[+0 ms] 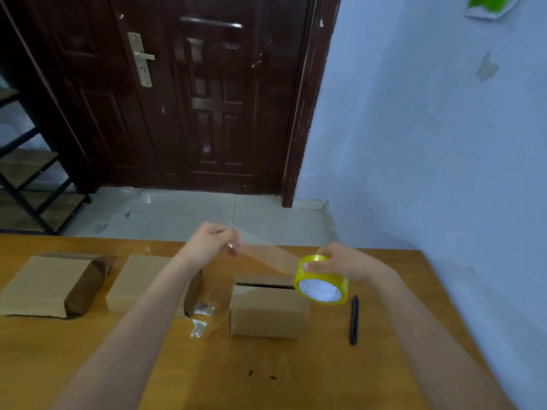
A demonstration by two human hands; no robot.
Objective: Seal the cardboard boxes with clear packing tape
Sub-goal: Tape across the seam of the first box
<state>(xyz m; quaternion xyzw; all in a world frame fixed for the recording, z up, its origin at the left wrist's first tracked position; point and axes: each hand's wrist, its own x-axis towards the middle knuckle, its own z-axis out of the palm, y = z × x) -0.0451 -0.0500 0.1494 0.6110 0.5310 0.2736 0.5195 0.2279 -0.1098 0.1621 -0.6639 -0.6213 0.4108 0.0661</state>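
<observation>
My right hand [346, 263] grips a yellow roll of clear packing tape [321, 281] above a small cardboard box [268, 313]. My left hand [214, 241] pinches the free end of the tape strip [266, 253], which is stretched taut between the two hands over the box. The box top shows a dark open slit between its flaps. Two more cardboard boxes lie to the left on the wooden table [266, 374]: the left box [50, 284], and the middle box [142, 279] partly hidden by my left forearm.
A black pen-like cutter [354, 319] lies on the table right of the small box. Scraps of clear tape [201, 318] lie between the middle box and the small box. Beyond the table are a dark door [189, 93], a blue wall and a shelf frame at the left.
</observation>
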